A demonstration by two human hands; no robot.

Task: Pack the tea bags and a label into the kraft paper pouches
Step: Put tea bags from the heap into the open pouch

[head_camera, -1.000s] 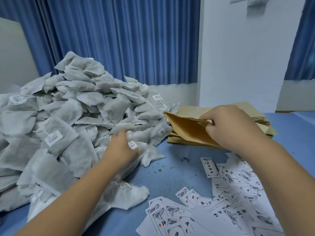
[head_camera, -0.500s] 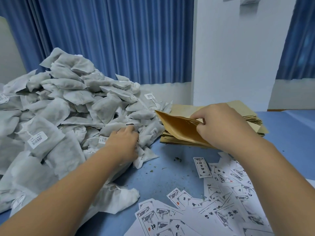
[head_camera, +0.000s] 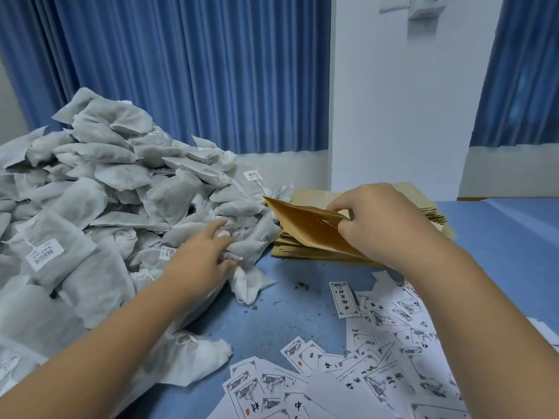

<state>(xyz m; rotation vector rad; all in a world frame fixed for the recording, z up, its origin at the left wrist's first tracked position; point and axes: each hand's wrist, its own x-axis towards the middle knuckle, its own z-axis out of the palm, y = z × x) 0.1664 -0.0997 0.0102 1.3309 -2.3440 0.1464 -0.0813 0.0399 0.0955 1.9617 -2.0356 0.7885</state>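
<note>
A big heap of grey-white tea bags point(head_camera: 99, 207) fills the left of the blue table. At the heap's right edge my left hand point(head_camera: 201, 257) grips a tea bag point(head_camera: 252, 247) with curled fingers. My right hand point(head_camera: 381, 222) pinches the mouth of a kraft paper pouch point(head_camera: 305, 228), which is lifted and tilted, its opening facing left toward the heap. Below it lies a flat stack of kraft pouches point(head_camera: 317, 254). Printed white labels point(head_camera: 378, 352) are scattered across the near right of the table.
The blue table point(head_camera: 272, 313) carries small tea crumbs between the heap and the labels. A single label point(head_camera: 344, 299) lies apart near the stack. Blue curtains and a white pillar stand behind the table.
My left hand has moved right along the heap's edge and closed around a tea bag near the pouch. My right hand keeps holding the raised pouch.
</note>
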